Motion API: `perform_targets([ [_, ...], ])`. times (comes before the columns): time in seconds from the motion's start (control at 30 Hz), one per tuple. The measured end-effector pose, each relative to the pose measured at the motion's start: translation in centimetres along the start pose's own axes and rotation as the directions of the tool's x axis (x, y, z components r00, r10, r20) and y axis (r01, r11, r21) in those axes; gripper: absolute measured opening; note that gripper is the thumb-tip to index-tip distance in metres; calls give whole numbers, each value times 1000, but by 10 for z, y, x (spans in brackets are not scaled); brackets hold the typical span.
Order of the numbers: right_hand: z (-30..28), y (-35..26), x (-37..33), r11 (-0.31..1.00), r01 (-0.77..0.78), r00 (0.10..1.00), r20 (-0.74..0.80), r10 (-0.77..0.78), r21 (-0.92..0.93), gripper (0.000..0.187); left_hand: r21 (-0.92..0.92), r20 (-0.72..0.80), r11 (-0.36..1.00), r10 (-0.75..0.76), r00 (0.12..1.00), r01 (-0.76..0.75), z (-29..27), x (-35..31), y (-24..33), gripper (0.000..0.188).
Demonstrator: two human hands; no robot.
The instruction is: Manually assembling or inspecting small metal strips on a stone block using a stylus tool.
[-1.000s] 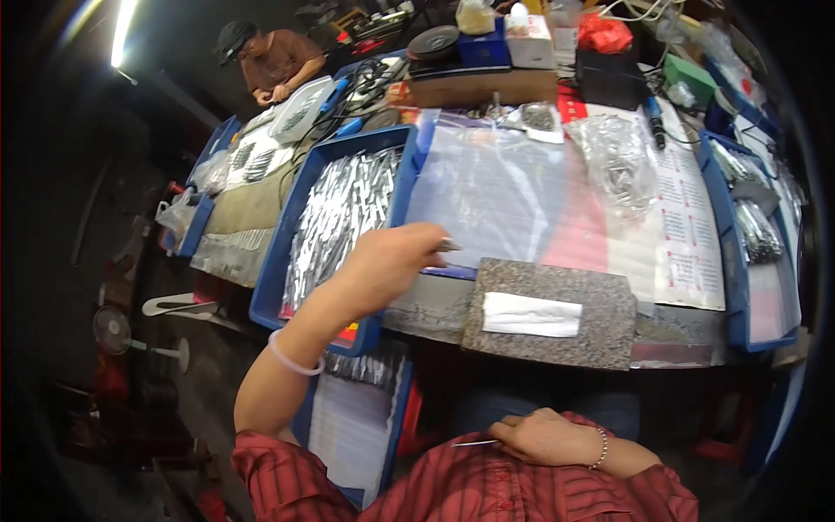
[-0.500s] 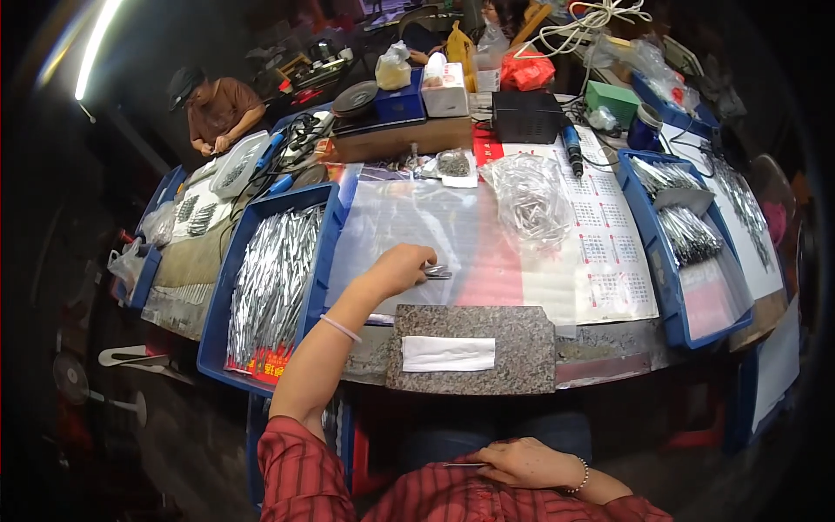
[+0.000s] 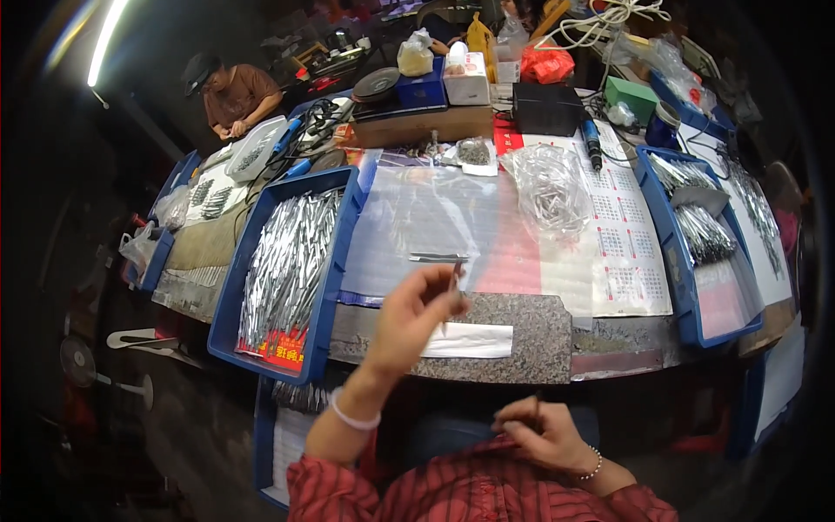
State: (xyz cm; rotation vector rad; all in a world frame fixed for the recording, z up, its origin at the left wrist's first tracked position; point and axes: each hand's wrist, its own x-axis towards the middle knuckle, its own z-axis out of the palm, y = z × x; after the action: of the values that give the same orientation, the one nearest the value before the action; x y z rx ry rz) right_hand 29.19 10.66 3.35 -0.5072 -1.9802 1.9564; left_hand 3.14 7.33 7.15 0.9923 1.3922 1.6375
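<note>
My left hand (image 3: 413,317) is raised over the near table edge, thumb and fingertips pinched on a slender metal piece (image 3: 454,280) that stands roughly upright. Beneath it, a granite slab (image 3: 539,348) carries a folded white cloth or paper (image 3: 478,340), partly covered by the hand. Just beyond, a couple of similar thin metal strips (image 3: 437,257) lie on the clear plastic sheet (image 3: 383,226). Close to my body, my right hand (image 3: 548,439) is closed, with the tip of something thin and dark poking up from its fingers; the rest is hidden.
To the left, a blue tray (image 3: 223,335) holds many silver metal pieces; another blue tray (image 3: 687,300) stands right. A clear bag of metal parts (image 3: 552,196), a black box (image 3: 546,109) and a blue-handled tool (image 3: 591,143) lie farther back. Another person (image 3: 239,96) sits far left.
My left hand has drawn back from the plastic sheet toward me with a metal piece, leaving thin strips there. My right hand has lifted and turned, its thin object now pointing up. The view has shifted slightly.
</note>
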Motion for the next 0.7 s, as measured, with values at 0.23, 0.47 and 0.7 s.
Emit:
perform_targets([
  [0.23,15,-4,24,971,-43,999,34,36,236,25,-552,-85,833,-91,992,29,62,-101,-24,19],
  [0.47,-1,-11,24,1000,-5,960,281,10,-21,20,-579,-72,811,52,996,-84,50,-105,-30,18],
  [0.7,-62,-45,76,936,102,989,-65,-131,-337,10,-484,-148,868,39,988,-107,21,-117,-34,16],
])
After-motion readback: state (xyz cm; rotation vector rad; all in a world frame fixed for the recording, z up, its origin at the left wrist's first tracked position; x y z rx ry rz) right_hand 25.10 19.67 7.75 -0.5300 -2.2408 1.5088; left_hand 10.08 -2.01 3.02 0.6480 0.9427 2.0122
